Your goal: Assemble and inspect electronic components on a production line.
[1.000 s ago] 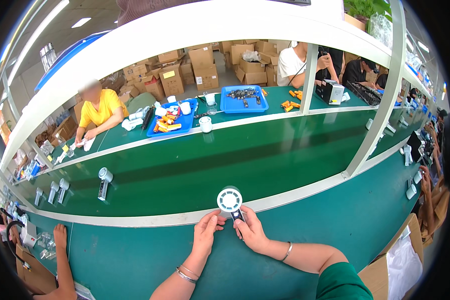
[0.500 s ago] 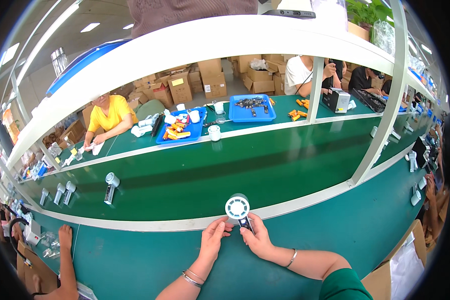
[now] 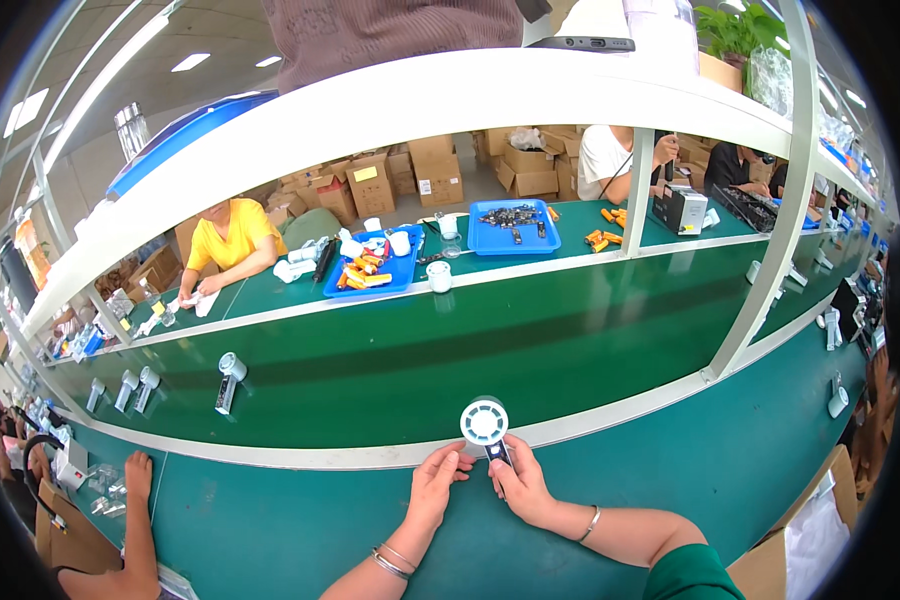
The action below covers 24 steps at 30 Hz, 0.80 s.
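A small handheld fan point(image 3: 485, 422) with a round white head and a dark, uncovered handle is upright in front of me, at the near edge of the green belt point(image 3: 370, 390). My right hand point(image 3: 523, 487) is closed around its handle, the thumb resting on the front. Just left of the handle, my left hand point(image 3: 434, 486) has its fingers partly stretched and nothing visible in it. Whether its fingertips touch the fan I cannot tell.
Several similar fans point(image 3: 230, 375) lie along the belt to the left. Across it stand a blue tray point(image 3: 400, 280) with orange cells and white parts, and another blue tray point(image 3: 482, 240) with small dark parts. A white post point(image 3: 770, 250) rises at right. A co-worker's arm point(image 3: 140, 520) is at left.
The whole view has shifted slightly, so things appear a little lower and to the right. My right hand keeps its hold on the fan, and my left hand stays beside it.
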### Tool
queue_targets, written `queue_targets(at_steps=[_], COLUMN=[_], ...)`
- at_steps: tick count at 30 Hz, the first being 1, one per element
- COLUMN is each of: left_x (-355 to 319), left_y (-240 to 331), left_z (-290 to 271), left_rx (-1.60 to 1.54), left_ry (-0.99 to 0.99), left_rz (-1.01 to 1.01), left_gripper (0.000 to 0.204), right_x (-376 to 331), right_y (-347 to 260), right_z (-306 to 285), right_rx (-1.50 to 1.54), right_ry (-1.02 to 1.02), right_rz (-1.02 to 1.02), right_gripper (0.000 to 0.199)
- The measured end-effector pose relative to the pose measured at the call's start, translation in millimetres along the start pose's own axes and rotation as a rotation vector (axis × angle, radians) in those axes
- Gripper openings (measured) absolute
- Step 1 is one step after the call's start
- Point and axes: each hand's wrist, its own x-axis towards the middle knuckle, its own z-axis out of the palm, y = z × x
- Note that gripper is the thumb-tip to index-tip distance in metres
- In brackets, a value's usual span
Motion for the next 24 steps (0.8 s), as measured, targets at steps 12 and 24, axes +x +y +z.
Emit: queue_targets(at_steps=[12,24], left_x=[-2,1], left_y=[1,-8], left_z=[3,3], left_rx=[-0.019,-0.017], left_ry=[0.019,0.014], left_rz=[-0.011,-0.003], left_gripper=[0.035,0.037], right_x=[-2,2], right_y=[-1,16], right_z=[-2,-9], right_rx=[0.005,-0.059], right_ry=[0.039,0.028], right_rz=[-0.012,-0.030], right_gripper=[0.044,0.047])
